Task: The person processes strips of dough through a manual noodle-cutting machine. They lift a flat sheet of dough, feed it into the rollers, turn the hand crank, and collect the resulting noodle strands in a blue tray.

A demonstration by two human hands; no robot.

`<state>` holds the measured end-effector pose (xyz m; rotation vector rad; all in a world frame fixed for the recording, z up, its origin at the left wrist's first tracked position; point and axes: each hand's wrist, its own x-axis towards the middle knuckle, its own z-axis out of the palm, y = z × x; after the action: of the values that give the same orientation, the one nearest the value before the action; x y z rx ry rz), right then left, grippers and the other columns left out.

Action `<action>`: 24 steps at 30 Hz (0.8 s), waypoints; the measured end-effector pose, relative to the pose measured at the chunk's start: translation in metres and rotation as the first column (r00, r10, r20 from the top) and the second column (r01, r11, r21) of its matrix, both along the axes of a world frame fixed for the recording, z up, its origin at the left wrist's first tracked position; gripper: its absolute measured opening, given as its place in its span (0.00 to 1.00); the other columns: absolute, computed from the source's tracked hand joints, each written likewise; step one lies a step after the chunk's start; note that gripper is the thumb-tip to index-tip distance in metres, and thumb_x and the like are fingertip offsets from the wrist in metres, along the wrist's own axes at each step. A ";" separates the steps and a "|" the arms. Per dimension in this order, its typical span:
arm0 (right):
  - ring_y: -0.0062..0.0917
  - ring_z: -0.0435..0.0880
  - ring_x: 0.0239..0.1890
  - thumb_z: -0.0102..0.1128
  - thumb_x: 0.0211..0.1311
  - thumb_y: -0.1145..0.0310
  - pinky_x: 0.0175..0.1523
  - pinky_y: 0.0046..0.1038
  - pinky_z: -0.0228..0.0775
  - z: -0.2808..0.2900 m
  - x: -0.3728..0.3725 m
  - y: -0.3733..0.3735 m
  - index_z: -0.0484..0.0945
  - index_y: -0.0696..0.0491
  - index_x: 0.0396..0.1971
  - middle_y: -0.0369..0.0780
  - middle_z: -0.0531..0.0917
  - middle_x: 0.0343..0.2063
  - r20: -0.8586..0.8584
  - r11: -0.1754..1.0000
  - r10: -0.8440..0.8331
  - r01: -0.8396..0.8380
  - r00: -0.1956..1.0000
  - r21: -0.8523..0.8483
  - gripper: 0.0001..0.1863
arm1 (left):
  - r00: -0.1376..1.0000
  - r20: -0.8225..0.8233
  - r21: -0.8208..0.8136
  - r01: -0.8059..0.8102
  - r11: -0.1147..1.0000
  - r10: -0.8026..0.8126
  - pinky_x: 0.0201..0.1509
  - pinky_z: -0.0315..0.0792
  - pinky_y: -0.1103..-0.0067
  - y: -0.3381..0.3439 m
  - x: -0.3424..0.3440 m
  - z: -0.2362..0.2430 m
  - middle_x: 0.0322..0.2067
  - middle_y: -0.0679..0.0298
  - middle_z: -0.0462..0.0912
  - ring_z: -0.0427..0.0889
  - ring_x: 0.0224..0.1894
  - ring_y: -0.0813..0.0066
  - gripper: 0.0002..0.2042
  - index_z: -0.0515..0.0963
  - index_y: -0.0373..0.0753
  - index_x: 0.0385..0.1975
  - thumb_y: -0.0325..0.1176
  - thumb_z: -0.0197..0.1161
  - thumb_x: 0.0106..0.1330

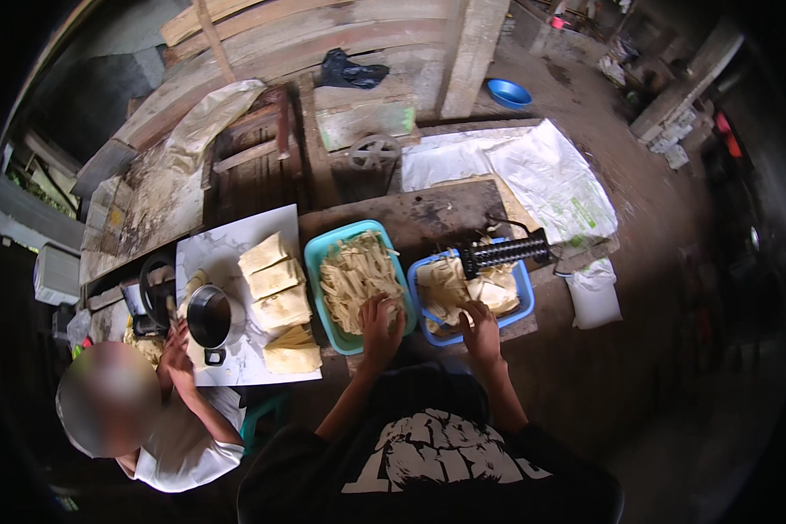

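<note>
My left hand [382, 327] rests over the near right part of a turquoise basin [318, 321], its fingers apart against the pale flat dough strips [358, 278] heaped inside. My right hand [481, 330] is at the near side of a blue basin [527, 301], fingers apart beside pale dough sheets [496, 290]. No held thing shows in either hand, though some fingertips are hard to make out. A black ridged hand-cranked roller [505, 254] lies across the far side of the blue basin.
To the left, a marbled white board [223, 229] bears stacked dough sheets [281, 307] and a metal pot [210, 316]. A co-worker's hands [176, 356] are beside the pot. White sacks [550, 170] lie at the far right; a blue tub [509, 93] stands on the floor beyond a post [472, 61].
</note>
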<state>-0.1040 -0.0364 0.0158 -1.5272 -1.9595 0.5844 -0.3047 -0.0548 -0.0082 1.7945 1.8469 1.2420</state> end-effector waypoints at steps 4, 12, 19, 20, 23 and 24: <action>0.36 0.70 0.44 0.56 0.48 0.72 0.48 0.35 0.61 -0.014 0.059 0.015 0.73 0.52 0.39 0.42 0.74 0.39 0.165 0.991 -0.137 0.132 0.977 0.038 0.14 | 0.974 0.103 -0.008 0.204 0.979 -0.202 0.49 0.58 0.68 0.001 0.054 -0.004 0.34 0.59 0.73 0.69 0.41 0.60 0.10 0.70 0.39 0.34 0.28 0.57 0.52; 0.34 0.69 0.44 0.58 0.45 0.66 0.46 0.36 0.59 -0.025 0.155 0.033 0.71 0.51 0.41 0.40 0.73 0.40 0.277 0.990 -0.105 0.127 0.955 -0.060 0.19 | 0.971 0.050 -0.072 0.239 0.968 -0.236 0.48 0.59 0.69 0.014 0.188 -0.002 0.34 0.60 0.73 0.70 0.42 0.60 0.10 0.70 0.40 0.35 0.31 0.57 0.53; 0.34 0.72 0.39 0.59 0.44 0.69 0.42 0.35 0.62 -0.019 0.232 0.034 0.76 0.51 0.26 0.40 0.76 0.31 0.066 0.994 0.049 -0.042 0.997 -0.100 0.07 | 0.973 0.122 -0.051 0.202 0.978 -0.194 0.55 0.55 0.66 0.024 0.268 0.001 0.43 0.58 0.71 0.66 0.49 0.57 0.19 0.69 0.41 0.42 0.36 0.61 0.49; 0.34 0.72 0.40 0.58 0.44 0.71 0.43 0.34 0.62 -0.006 0.244 0.031 0.76 0.51 0.27 0.40 0.76 0.31 -0.021 0.988 0.154 -0.155 0.988 -0.008 0.07 | 0.970 0.086 -0.069 0.231 0.970 -0.225 0.59 0.52 0.66 0.017 0.281 0.009 0.49 0.58 0.69 0.64 0.54 0.59 0.25 0.68 0.41 0.46 0.40 0.65 0.46; 0.34 0.74 0.40 0.58 0.44 0.76 0.44 0.32 0.63 0.037 0.271 0.026 0.75 0.52 0.28 0.41 0.77 0.30 -0.112 0.947 0.308 -0.293 0.945 0.134 0.08 | 0.881 0.008 -0.160 0.468 0.869 -0.472 0.60 0.51 0.65 0.012 0.302 0.034 0.51 0.57 0.67 0.62 0.56 0.62 0.29 0.67 0.41 0.48 0.42 0.67 0.44; 0.34 0.74 0.38 0.58 0.44 0.76 0.44 0.32 0.63 0.055 0.277 0.027 0.75 0.52 0.29 0.41 0.77 0.29 -0.166 0.932 0.362 -0.349 0.917 0.100 0.09 | 0.902 0.045 -0.102 0.431 0.897 -0.429 0.55 0.58 0.68 0.012 0.308 0.032 0.43 0.57 0.74 0.68 0.50 0.65 0.26 0.72 0.39 0.44 0.40 0.68 0.44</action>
<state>0.1729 -0.0092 0.0705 -1.0377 -2.1014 0.7698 0.0029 -0.0425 0.0241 1.9751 1.3661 0.9668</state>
